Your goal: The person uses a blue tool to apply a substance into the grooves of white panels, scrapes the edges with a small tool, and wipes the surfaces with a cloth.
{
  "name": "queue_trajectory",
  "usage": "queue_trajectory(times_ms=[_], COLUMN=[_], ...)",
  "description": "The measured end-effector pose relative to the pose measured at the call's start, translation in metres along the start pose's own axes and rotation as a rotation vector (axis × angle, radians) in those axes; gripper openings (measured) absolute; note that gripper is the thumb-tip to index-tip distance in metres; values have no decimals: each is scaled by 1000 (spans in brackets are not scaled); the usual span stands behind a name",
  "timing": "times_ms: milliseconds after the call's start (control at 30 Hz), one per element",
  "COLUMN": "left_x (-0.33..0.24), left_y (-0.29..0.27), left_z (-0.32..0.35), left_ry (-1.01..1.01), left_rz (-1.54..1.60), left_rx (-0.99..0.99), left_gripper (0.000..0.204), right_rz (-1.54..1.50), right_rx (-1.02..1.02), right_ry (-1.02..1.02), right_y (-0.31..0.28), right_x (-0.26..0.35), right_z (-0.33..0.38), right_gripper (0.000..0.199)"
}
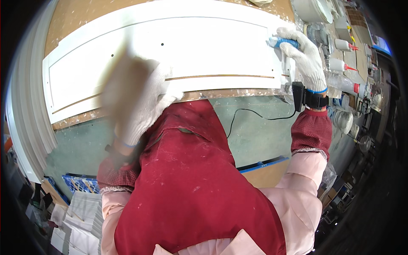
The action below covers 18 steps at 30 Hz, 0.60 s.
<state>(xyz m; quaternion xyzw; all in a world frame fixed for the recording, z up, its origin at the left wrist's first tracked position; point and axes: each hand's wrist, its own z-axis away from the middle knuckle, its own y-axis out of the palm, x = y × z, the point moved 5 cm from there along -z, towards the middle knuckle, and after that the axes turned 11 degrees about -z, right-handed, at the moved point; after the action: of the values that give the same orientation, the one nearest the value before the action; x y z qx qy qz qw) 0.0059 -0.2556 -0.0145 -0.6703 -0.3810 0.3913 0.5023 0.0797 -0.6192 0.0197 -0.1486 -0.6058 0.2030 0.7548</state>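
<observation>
Two gloved hands are at work over one white door panel (182,46) lying flat on the brown worktop (72,17). The right hand (299,53), in a white knit glove, has its fingers (284,32) curled around a small blue tool (281,42) pressed to the panel's right end, near its edge. The left hand (144,100), also gloved, is blurred; its fingers are closed on one brownish pad (121,87) held above the panel's lower left part, though whether it touches the surface cannot be told. One black band (312,98) wraps the right wrist, with a black cable (259,114) trailing from it. The panel shows three small dark holes and a thin brown groove. At least three white bottles with red tips (343,64) stand right of the panel. A red apron (191,187) fills the foreground.
</observation>
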Motion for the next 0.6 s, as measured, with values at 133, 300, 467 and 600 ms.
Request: queue_trajectory(times_ms=[133, 300, 467, 600], left_x=[-2, -2, -1, -2], left_y=[0, -1, -2, -2], left_z=[1, -1, -2, -4], left_ry=[7, 12, -15, -24], left_rz=[-38, -21, 18, 25], left_rx=[20, 6, 58, 78], left_gripper=[62, 61, 62, 61], right_rz=[-192, -205, -139, -43], right_rx=[-61, -139, -191, -159], right_ry=[48, 20, -100, -133], right_y=[-5, -7, -6, 1], right_x=[-6, -11, -4, -1], right_z=[17, 19, 0, -17], right_gripper=[38, 39, 41, 41])
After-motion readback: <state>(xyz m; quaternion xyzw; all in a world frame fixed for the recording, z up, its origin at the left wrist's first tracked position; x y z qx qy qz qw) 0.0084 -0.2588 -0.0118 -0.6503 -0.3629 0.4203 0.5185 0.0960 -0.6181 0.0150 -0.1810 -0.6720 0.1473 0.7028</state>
